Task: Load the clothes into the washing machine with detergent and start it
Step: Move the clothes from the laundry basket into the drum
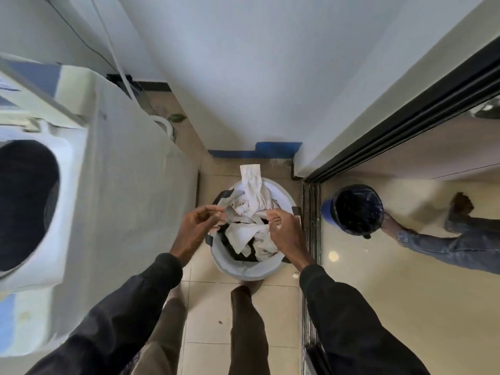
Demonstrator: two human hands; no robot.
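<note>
Two hands, left hand and right hand, hover over the laundry basket.

Basket stands on floor straight ahead of the feet, near the far wall. Clothes piled inside it; one piece hangs over the far rim. Left hand above the basket's left rim, right hand above its right rim, both over the pile. Washer to the left of the basket, drum opening at far left, lid raised behind it. Hose on floor between washer and wall. Door track runs just right of the basket; bin beyond it, further right.
</note>
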